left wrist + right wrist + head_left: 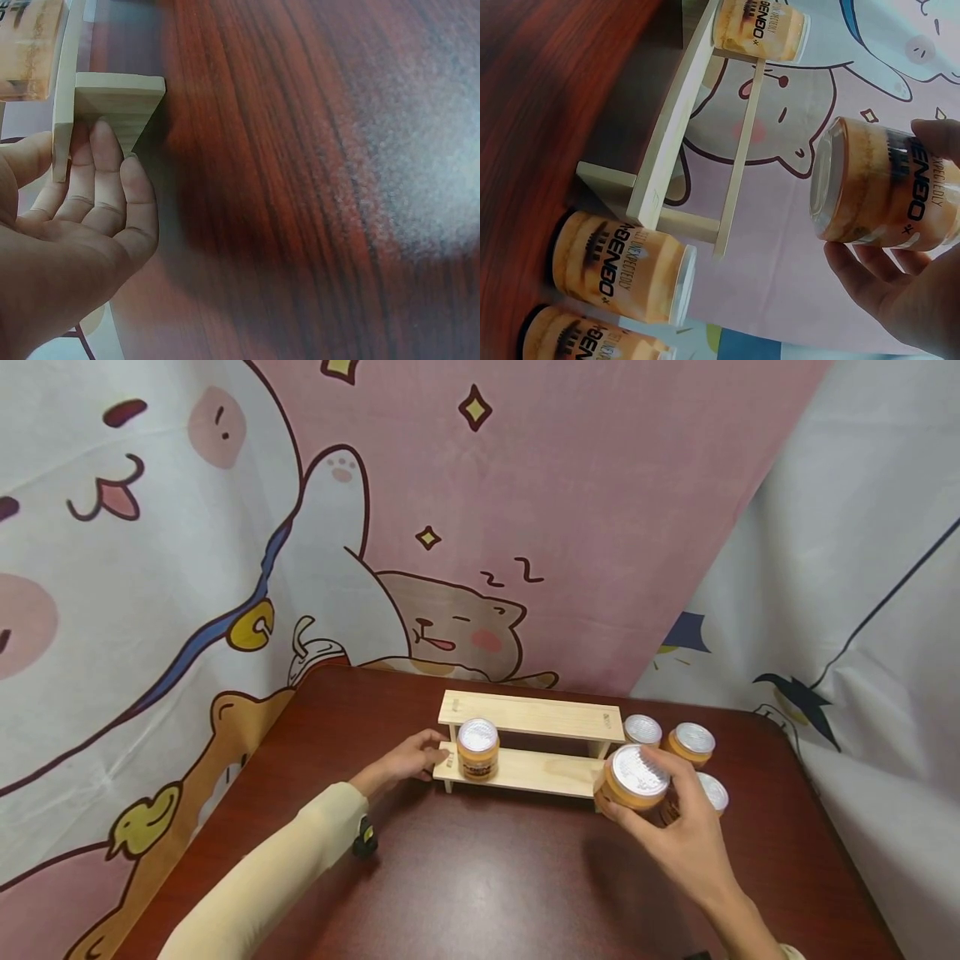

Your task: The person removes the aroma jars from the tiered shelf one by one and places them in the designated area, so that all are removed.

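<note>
Five orange plastic jars with silver foil lids were counted: one jar on the lower shelf (477, 748) of the single two-tier pale wooden rack (536, 717), three jars on the dark red wooden tabletop (480, 877) right of the rack (692, 742), and one held jar (633, 777). The right hand (678, 835) gripped that jar, fingers curled around it, just off the rack's right end. The left hand (401, 763) lay open, straight fingers (101, 161) touching the rack's left end. Only the right wrist view showed the jar labels.

Rack (536, 717) mid-table (487, 877); one jar (478, 748) on lower shelf, left end; three jars (693, 742) right of rack.
</note>
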`<control>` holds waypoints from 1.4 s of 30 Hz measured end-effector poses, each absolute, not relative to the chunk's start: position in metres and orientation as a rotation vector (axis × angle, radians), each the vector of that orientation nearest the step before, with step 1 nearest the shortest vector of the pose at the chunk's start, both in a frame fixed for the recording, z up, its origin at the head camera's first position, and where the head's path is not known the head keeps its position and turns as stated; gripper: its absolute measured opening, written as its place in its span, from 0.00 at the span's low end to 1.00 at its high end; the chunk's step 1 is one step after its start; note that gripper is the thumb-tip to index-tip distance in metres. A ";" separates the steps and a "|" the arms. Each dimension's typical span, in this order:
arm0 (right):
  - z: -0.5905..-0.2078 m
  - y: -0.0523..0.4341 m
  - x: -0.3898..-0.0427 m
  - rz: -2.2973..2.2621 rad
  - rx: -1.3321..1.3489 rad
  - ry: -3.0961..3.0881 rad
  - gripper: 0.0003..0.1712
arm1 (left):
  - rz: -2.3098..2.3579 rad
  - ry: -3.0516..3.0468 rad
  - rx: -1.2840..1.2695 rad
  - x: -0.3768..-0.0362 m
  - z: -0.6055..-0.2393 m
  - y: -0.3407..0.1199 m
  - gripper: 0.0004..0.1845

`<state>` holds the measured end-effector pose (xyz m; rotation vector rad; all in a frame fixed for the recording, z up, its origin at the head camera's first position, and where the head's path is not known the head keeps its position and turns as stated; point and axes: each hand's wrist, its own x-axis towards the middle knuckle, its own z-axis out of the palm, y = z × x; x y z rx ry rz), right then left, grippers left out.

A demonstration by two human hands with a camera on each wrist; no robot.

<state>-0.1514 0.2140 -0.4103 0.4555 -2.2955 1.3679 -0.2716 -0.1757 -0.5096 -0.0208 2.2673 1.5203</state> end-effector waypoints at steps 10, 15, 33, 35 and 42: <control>-0.414 0.220 -0.149 1.257 0.472 -2.292 0.49 | 1.523 2.269 -0.012 -0.272 -0.510 -0.176 0.19; -0.419 0.222 -0.148 1.299 0.471 -2.307 0.49 | 1.517 2.271 -0.011 -0.272 -0.510 -0.176 0.19; -0.428 0.228 -0.146 1.165 0.508 -2.290 0.51 | 1.530 2.275 -0.013 -0.271 -0.511 -0.175 0.18; -0.428 0.228 -0.146 1.162 0.508 -2.291 0.51 | 1.531 2.276 -0.009 -0.271 -0.511 -0.175 0.19; -0.429 0.229 -0.145 1.165 0.490 -2.311 0.49 | 1.521 2.275 -0.019 -0.273 -0.512 -0.175 0.18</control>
